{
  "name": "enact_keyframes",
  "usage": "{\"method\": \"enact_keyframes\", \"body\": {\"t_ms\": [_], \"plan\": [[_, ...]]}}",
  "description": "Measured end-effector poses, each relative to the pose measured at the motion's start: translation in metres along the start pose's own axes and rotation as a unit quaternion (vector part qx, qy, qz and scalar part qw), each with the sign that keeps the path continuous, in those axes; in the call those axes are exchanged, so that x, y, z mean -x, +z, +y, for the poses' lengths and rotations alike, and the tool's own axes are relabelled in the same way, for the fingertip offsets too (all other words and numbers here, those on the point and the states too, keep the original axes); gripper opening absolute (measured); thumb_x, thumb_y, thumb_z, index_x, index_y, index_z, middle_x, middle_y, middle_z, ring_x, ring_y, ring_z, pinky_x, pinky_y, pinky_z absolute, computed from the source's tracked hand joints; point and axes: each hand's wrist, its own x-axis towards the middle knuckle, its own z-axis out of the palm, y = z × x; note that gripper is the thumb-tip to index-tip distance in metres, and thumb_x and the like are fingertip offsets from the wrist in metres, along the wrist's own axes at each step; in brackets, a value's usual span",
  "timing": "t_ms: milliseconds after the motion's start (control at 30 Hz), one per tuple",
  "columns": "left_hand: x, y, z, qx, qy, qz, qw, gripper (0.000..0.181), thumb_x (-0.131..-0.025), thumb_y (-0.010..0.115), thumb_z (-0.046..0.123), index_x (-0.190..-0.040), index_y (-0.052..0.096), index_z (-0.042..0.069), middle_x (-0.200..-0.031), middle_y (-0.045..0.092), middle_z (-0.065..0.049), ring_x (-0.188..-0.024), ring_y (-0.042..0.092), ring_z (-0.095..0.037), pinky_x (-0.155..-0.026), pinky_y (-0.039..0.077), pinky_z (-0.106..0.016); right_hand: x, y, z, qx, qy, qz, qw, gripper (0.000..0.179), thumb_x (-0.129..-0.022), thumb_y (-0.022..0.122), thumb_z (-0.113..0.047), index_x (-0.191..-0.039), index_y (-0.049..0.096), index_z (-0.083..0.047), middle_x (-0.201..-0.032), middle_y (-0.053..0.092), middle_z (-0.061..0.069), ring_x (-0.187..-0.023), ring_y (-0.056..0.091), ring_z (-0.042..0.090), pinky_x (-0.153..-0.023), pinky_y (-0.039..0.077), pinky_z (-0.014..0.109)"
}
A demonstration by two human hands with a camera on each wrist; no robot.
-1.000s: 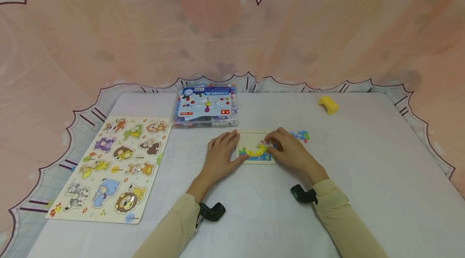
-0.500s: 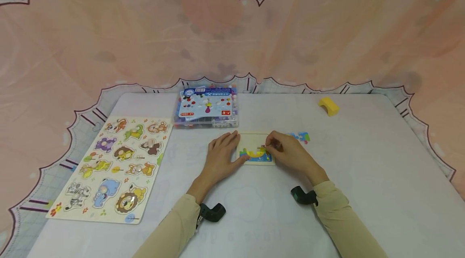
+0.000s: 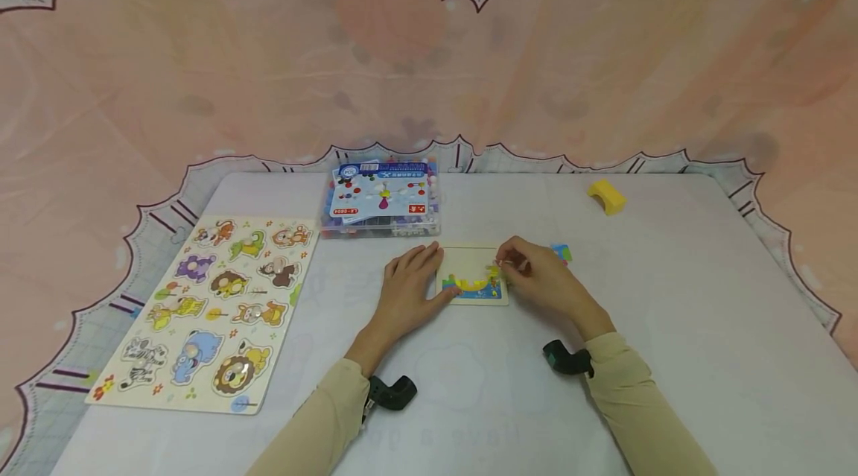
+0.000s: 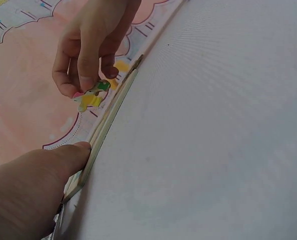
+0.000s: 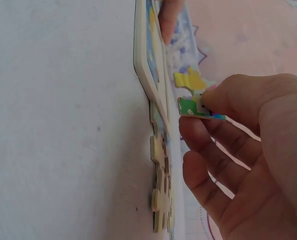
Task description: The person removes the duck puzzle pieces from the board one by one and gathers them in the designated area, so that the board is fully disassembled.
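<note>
While right hand pinches a puzzle piece, left hand rests straight-fingered on part-filled puzzle tray; clear case, label print too small.

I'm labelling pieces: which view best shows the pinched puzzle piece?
The right wrist view: there the puzzle piece looks largest, its yellow and green clear. Left wrist shows it smaller; head, tiny and unclear.

The puzzle piece shows yellow and green.
</note>
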Motion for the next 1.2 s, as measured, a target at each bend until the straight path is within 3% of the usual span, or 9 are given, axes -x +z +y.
{"method": "enact_keyframes", "body": {"t_ms": [367,1200], "plan": [[0.001,-0.001,0.0,0.004,0.004,0.004,1.0,0.069,-0.086,0.062,0.049,-0.141,0.045,0.01,-0.15,0.04,-0.005,-0.14,0.032,-0.026,-0.107,0.025,-0.051,0.003,-0.01,0.009,-0.002,0.021,-0.013,0.9997,0.011,-0.093,0.057,-0.01,-0.103,0.058,-0.013,-0.098,0.065,0.001,-0.09,0.058,0.016,-0.079,0.049,0.032],[0.001,0.001,-0.001,0.004,0.002,0.002,1.0,0.069,-0.086,0.061,0.05,-0.142,0.045,0.011,-0.15,0.039,-0.004,-0.14,0.031,-0.025,-0.108,0.024,-0.051,0.009,-0.028,0.03,0.021,0.055,-0.015,0.9982,0.008,-0.091,0.055,-0.007,-0.098,0.058,-0.011,-0.095,0.065,0.006,-0.082,0.058,0.018,-0.069,0.049,0.028]]}}
